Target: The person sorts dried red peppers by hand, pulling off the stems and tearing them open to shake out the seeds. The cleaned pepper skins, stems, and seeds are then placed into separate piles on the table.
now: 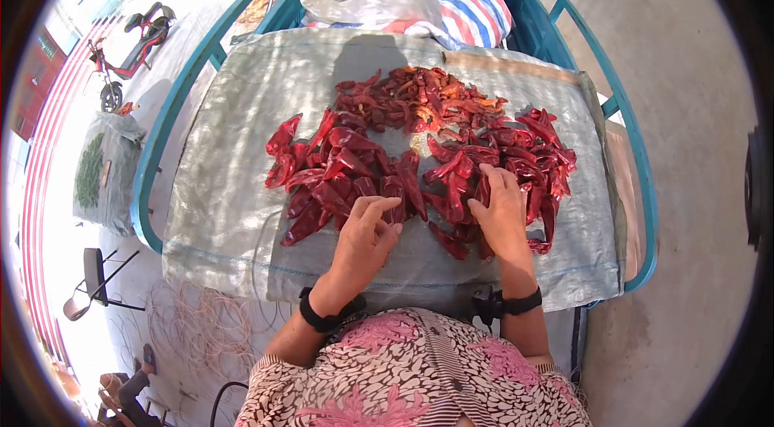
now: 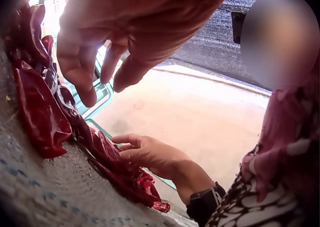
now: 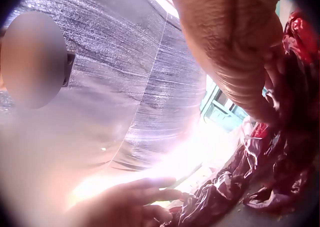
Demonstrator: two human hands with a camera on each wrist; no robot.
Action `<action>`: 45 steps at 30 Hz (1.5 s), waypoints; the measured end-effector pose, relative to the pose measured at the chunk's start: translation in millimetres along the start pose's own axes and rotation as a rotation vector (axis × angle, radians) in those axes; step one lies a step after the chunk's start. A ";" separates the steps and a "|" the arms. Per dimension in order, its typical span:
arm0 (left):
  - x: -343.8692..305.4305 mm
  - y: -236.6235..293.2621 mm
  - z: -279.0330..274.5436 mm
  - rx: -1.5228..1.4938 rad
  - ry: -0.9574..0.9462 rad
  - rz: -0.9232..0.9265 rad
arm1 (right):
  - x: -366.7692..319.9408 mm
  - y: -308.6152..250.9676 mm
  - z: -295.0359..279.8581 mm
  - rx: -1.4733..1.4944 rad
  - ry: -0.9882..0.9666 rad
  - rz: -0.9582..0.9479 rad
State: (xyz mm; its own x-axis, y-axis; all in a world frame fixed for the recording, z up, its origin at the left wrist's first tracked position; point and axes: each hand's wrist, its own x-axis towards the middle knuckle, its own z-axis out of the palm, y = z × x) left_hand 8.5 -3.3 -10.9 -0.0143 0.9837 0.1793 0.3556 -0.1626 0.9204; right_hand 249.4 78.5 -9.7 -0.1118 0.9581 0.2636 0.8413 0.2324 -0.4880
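Dark red dried peppers (image 1: 343,161) lie in a left heap and a right heap (image 1: 524,153), with smaller, more orange pieces (image 1: 427,92) behind them. At the left heap's near edge is the left hand (image 1: 363,245), fingers loosely bent and apart; in the left wrist view this hand (image 2: 135,27) has nothing between thumb and fingers. The right hand (image 1: 501,213) reaches over the right heap with its fingertips at the peppers. Its fingertips are partly hidden in the right wrist view, where the hand (image 3: 235,47) is close to wrinkled peppers (image 3: 220,192).
A pale woven sheet (image 1: 226,185) lies under the peppers on a teal-railed cart (image 1: 165,133). Behind are a clear sack (image 1: 367,1) and a striped one (image 1: 476,8). At the left are a scooter (image 1: 133,56), a covered bundle (image 1: 109,173) and a chair (image 1: 95,275).
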 end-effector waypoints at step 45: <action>1.8 -5.9 3.5 0.207 -0.062 0.005 | -11.8 -22.8 -13.7 0.605 -0.333 0.071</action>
State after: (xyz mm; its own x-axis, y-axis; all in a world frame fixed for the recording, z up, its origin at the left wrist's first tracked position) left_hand 9.7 -0.4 -17.2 0.0436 0.9868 0.1562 0.5399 -0.1548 0.8274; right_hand 238.8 59.6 9.7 -0.3050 0.9523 -0.0083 0.4204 0.1268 -0.8984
